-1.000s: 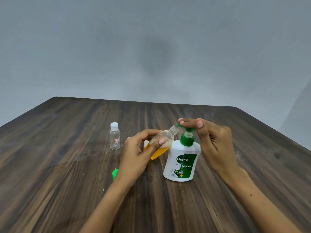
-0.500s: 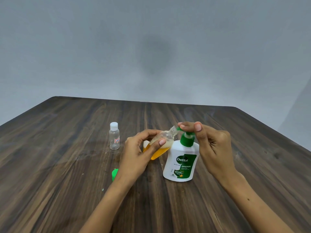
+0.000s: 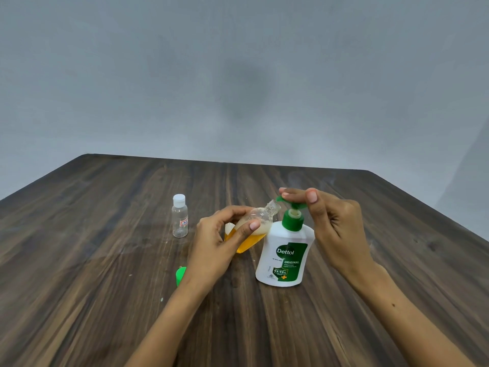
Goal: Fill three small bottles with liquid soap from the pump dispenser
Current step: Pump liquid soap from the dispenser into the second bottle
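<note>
both hands were busy at the pump dispenser (image 3: 284, 250): left hand (image 3: 219, 247) gripped a tilted small bottle (image 3: 254, 229), right hand (image 3: 330, 226) pressed the pump head (image 3: 288, 203).

bottle mouth sat just beside the nozzle, soap partway up inside; a slip in that tilt could send soap onto the counter (image 3: 105, 287). right fingers lay straight across the pump, left fingers curled round the bottle. a capped small bottle (image 3: 180, 215) stood well apart, seemingly empty.

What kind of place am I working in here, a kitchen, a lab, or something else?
Probably a bare recording setup rather than a kitchen or lab: a dark wooden table against a plain grey wall, with only the soap dispenser and small bottles on it.
</note>
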Action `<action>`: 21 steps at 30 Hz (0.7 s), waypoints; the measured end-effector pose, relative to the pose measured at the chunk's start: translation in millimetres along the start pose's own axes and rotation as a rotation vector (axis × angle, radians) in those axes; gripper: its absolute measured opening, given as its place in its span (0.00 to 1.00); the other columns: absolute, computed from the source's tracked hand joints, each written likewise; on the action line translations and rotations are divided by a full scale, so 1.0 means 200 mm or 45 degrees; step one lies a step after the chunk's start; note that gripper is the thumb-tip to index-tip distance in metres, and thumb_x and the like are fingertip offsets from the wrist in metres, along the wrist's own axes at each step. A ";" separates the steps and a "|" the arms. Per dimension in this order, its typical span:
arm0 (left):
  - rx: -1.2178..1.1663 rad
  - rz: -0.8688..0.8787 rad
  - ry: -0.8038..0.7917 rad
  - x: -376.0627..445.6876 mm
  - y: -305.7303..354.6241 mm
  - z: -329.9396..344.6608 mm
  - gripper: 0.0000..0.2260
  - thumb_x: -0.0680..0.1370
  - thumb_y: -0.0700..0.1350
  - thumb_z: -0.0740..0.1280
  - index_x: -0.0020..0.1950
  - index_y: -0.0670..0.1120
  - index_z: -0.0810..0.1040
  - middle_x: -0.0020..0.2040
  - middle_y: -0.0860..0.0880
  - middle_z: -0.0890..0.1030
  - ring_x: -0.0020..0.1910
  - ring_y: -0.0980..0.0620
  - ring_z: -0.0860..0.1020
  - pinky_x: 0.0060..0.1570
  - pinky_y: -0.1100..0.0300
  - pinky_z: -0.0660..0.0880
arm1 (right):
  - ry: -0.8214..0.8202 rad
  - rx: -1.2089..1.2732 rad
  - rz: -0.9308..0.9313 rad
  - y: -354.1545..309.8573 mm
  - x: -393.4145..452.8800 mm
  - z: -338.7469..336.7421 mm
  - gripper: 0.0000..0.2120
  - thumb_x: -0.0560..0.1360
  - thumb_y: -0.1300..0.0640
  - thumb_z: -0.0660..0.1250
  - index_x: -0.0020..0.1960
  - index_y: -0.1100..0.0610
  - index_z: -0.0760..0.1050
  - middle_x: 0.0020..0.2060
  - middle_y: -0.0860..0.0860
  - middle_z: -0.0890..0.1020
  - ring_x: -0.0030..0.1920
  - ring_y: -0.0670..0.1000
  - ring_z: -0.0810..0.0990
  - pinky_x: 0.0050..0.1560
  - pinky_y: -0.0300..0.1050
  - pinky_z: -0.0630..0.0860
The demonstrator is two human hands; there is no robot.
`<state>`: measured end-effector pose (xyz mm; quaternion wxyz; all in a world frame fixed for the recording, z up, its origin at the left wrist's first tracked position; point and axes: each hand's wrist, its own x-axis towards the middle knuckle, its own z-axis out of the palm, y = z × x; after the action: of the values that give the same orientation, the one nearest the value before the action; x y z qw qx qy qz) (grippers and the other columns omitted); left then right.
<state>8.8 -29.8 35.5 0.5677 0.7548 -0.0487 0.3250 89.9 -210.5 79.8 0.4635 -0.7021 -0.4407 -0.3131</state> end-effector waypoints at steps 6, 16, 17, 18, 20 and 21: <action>0.001 0.006 0.001 0.00 -0.01 0.00 0.10 0.73 0.55 0.70 0.53 0.55 0.82 0.50 0.58 0.85 0.54 0.58 0.81 0.55 0.58 0.77 | 0.031 -0.001 -0.021 0.01 -0.05 0.02 0.25 0.82 0.42 0.52 0.52 0.56 0.83 0.51 0.48 0.85 0.53 0.46 0.83 0.52 0.58 0.80; 0.006 0.021 0.001 0.00 -0.01 0.00 0.13 0.72 0.60 0.67 0.53 0.58 0.82 0.50 0.59 0.84 0.54 0.58 0.81 0.54 0.58 0.77 | 0.043 -0.036 -0.051 0.01 -0.03 0.02 0.26 0.82 0.42 0.51 0.51 0.56 0.83 0.49 0.48 0.85 0.51 0.46 0.84 0.51 0.59 0.79; 0.006 0.025 -0.001 0.00 -0.01 0.00 0.12 0.72 0.60 0.67 0.52 0.58 0.82 0.49 0.59 0.84 0.54 0.58 0.81 0.54 0.59 0.77 | 0.045 -0.026 -0.048 0.01 -0.04 0.02 0.25 0.82 0.42 0.52 0.51 0.55 0.83 0.49 0.48 0.85 0.51 0.47 0.84 0.51 0.59 0.79; 0.005 0.033 0.001 0.00 0.00 0.00 0.12 0.72 0.59 0.67 0.52 0.58 0.82 0.49 0.59 0.84 0.54 0.59 0.81 0.53 0.60 0.77 | 0.044 -0.027 -0.050 0.01 -0.04 0.02 0.24 0.82 0.42 0.52 0.51 0.55 0.83 0.49 0.48 0.85 0.51 0.47 0.84 0.51 0.59 0.79; -0.011 0.040 0.000 0.00 0.00 0.00 0.12 0.72 0.59 0.68 0.52 0.58 0.82 0.49 0.59 0.85 0.53 0.59 0.81 0.53 0.62 0.76 | 0.031 -0.027 -0.044 0.01 -0.03 0.02 0.26 0.82 0.42 0.51 0.51 0.55 0.83 0.50 0.47 0.85 0.52 0.46 0.84 0.53 0.59 0.79; -0.019 0.041 -0.001 0.00 0.00 0.00 0.12 0.72 0.58 0.68 0.52 0.57 0.82 0.49 0.59 0.85 0.53 0.60 0.81 0.53 0.64 0.76 | 0.024 -0.032 -0.043 0.01 -0.02 0.01 0.27 0.82 0.41 0.51 0.51 0.56 0.83 0.50 0.47 0.85 0.52 0.45 0.84 0.54 0.58 0.79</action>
<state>8.7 -30.8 35.6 0.5682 0.7497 -0.0635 0.3334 89.5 -210.3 75.1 0.4534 -0.6974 -0.4442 -0.3328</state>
